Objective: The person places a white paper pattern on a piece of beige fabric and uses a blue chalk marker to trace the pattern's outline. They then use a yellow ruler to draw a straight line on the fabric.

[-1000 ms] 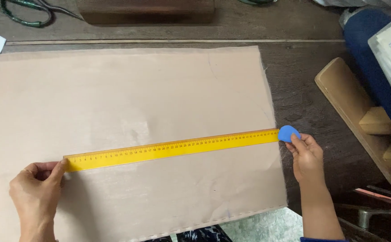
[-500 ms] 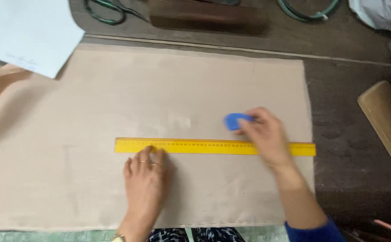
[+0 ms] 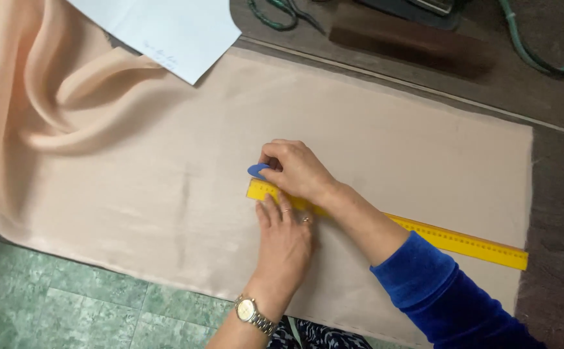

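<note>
A peach-beige fabric lies spread flat on a dark wooden table, bunched in folds at the left. A long yellow ruler lies across it, slanting down to the right. My left hand, with a ring and a wristwatch, presses flat on the ruler's left end. My right hand, in a blue sleeve, crosses over the ruler. It pinches a small blue piece of tailor's chalk against the fabric just above the ruler's left tip.
A sheet of pale blue paper rests at the top left over the fabric. Scissors with green handles, a dark wooden block and a green cord lie along the table's far side. Green tiled floor shows below.
My right hand has slid the blue chalk leftwards along the ruler from its right end to its left tip. My left hand has shifted along the ruler with it.
</note>
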